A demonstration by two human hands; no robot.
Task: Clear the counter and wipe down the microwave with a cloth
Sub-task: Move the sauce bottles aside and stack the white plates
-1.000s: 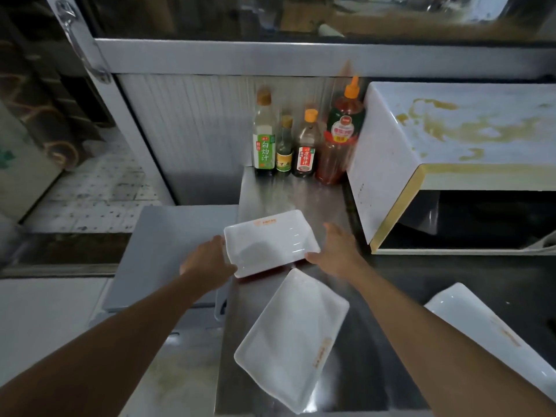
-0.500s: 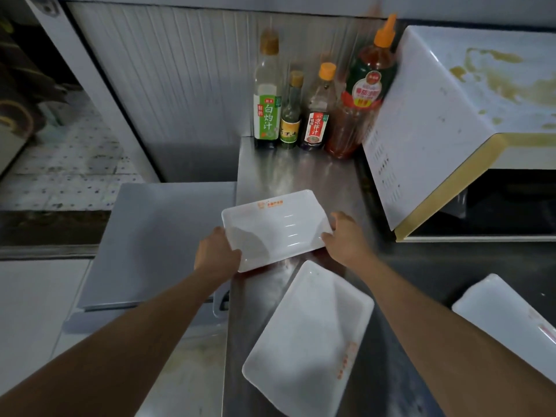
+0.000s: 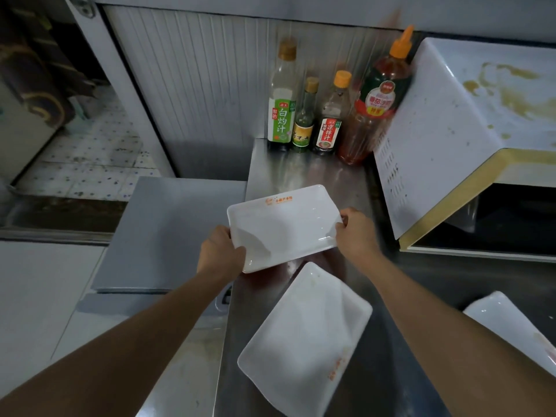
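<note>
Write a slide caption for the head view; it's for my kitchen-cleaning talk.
Both hands, left hand and right hand, grip a white rectangular plastic tray above the steel counter.

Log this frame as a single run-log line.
phase: clearing counter | left hand: grips white tray | right hand: grips same tray | second tray: on counter | microwave: top stained, unwiped

Steel counter (image 3: 304, 176): plates (image 3: 304, 335), bottles (image 3: 326, 115), microwave (image 3: 445, 127).

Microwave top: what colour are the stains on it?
Yellowish-brown smears across the white microwave top, seen in the head view.
</note>
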